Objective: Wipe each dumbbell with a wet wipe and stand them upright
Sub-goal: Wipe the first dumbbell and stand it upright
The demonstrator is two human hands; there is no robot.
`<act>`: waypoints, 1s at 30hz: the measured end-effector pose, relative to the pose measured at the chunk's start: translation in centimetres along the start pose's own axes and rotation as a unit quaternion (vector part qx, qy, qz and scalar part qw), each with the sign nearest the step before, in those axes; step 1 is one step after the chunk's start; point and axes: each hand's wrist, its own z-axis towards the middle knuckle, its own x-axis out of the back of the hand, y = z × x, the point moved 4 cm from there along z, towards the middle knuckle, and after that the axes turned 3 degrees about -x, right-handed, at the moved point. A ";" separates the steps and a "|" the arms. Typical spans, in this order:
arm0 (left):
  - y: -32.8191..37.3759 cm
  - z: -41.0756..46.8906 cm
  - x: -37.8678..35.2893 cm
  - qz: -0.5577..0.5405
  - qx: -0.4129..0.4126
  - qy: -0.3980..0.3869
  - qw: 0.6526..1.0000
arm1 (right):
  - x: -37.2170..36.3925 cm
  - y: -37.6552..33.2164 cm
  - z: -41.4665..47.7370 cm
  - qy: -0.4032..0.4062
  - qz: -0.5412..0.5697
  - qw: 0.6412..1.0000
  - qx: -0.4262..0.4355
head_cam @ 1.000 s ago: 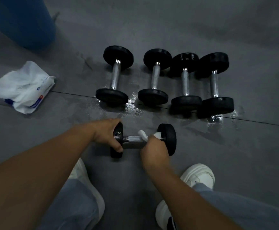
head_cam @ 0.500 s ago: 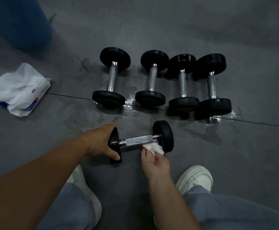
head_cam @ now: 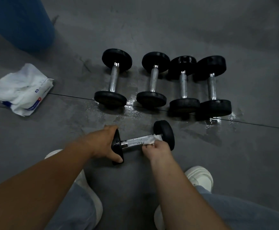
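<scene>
The left hand [head_cam: 102, 144] still grips the dumbbell [head_cam: 165, 132]; the right hand [head_cam: 159, 151] now pinches the wipe [head_cam: 153, 139] atop its handle [head_cam: 134, 141].

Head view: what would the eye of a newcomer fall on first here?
First, the two hands low in the middle: the left hand grips one end plate of a lying dumbbell, while the right hand holds a white wipe against its handle. Just beyond, four dumbbells form a row on the wet floor, and a wipe pack lies far left.
</scene>
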 end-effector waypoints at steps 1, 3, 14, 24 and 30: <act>-0.1 0.1 0.0 -0.002 0.004 -0.001 1.000 | -0.3 -0.2 -0.9 0.005 -0.054 0.998 0.028; -0.4 0.3 0.1 -0.012 0.011 -0.005 1.000 | 0.3 0.9 -1.4 0.000 -0.109 0.986 0.129; -0.7 0.5 0.6 -0.109 -0.001 -0.004 0.994 | -3.2 2.2 -6.1 -0.134 -0.578 0.620 0.513; -1.3 0.4 0.8 -0.146 0.009 0.009 0.989 | -3.6 2.8 -6.8 -0.171 -0.476 0.704 0.499; -2.3 -0.5 1.4 -0.103 -0.003 -0.035 0.994 | -3.8 0.9 -7.8 -0.281 -0.649 0.480 0.519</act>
